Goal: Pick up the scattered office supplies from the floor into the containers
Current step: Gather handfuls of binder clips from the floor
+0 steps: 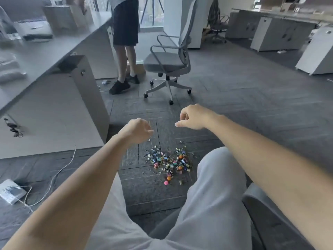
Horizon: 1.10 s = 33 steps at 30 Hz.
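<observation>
Dark carpet floor (252, 109), grey desk (54, 56) left, swivel chair (167, 64) ctr.

The scattered office supplies (167, 162) are showing pink, orange, blue, green and gold (the round pieces being pink and orange) against a floor (252, 109) of dark grey, streaked carpet tiles. The seated person's trousers (212, 195) are showing light grey, and the swivel chair (167, 64) is showing grey on a white base.
</observation>
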### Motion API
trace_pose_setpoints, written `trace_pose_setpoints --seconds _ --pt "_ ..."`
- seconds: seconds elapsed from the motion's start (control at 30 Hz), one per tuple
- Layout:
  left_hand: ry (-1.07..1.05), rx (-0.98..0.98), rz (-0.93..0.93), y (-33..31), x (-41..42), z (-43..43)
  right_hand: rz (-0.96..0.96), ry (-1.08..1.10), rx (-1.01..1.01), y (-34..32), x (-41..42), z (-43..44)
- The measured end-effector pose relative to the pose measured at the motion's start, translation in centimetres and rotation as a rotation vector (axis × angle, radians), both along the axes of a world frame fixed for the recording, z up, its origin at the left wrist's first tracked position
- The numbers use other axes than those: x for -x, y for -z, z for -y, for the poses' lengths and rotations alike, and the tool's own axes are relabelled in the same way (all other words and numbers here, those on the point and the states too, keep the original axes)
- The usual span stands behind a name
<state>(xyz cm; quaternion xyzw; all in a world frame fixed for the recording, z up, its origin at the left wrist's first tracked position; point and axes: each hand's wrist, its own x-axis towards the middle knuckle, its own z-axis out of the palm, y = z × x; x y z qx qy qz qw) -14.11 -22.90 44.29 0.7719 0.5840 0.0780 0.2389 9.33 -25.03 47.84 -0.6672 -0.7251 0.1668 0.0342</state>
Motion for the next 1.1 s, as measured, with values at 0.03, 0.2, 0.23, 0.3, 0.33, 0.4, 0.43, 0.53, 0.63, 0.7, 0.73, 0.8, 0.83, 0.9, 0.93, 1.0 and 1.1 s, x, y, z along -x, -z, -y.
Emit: trace_pose_setpoints --seconds 0.03,0.2,0.23,0.3,0.33,0.4,0.43,0.53,0.63,0.7,0.73,0.8,0.83,0.9,0.93,1.0,1.1 --pt "-0.003 0.018 -0.019 0.8 -0.6 -0.6 -0.01 0.013 0.036 1.5 -0.8 -0.8" --pt "-0.039 0.152 -0.098 5.6 -2.8 -6.0 -0.012 0.033 0.216 8.7 -3.7 -6.9" --pt "-0.036 0.173 -0.106 6.5 -3.3 -7.3 -0.007 0.036 0.248 9.7 -4.2 -8.4" --pt "-0.019 0.214 -0.119 8.1 -4.2 -9.9 0.004 0.056 0.305 11.3 -5.0 -11.6" --pt "-0.011 0.235 -0.123 8.8 -4.6 -11.2 0.002 0.073 0.326 11.9 -5.4 -13.1" --pt "0.033 0.276 -0.16 9.7 -5.8 -13.8 -0.007 0.101 0.366 12.7 -6.3 -15.7" --pt "0.073 0.294 -0.19 9.9 -6.5 -14.9 -0.018 0.104 0.387 13.1 -6.8 -16.7" --pt "0.102 0.292 -0.25 10.5 -8.7 -18.2 -0.045 0.135 0.414 14.5 -9.0 -18.5" --pt "0.052 0.273 -0.207 12.9 -9.9 -19.2 -0.086 0.157 0.375 16.7 -11.0 -19.4" --pt "0.013 0.292 -0.157 15.8 -10.5 -18.1 -0.109 0.139 0.341 18.8 -11.2 -19.3" --pt "-0.015 0.308 -0.139 17.5 -10.8 -17.2 -0.116 0.118 0.334 20.1 -11.0 -19.0" --pt "-0.06 0.364 -0.131 21.0 -11.6 -15.6 -0.157 0.102 0.333 23.4 -10.7 -17.5" --pt "-0.08 0.407 -0.14 22.6 -12.1 -15.0 -0.2 0.112 0.35 25.2 -10.7 -16.6" --pt "-0.097 0.5 -0.166 25.5 -13.4 -14.1 -0.269 0.125 0.426 28.1 -10.9 -15.1" --pt "-0.09 0.532 -0.172 27.0 -14.1 -14.2 -0.263 0.113 0.461 29.5 -11.2 -15.0" --pt "-0.078 0.548 -0.169 30.5 -15.5 -15.1 -0.194 0.086 0.5 32.1 -12.4 -16.2" --pt "-0.096 0.528 -0.134 37.0 -16.7 -17.1 -0.059 0.058 0.517 36.6 -14.3 -19.5"
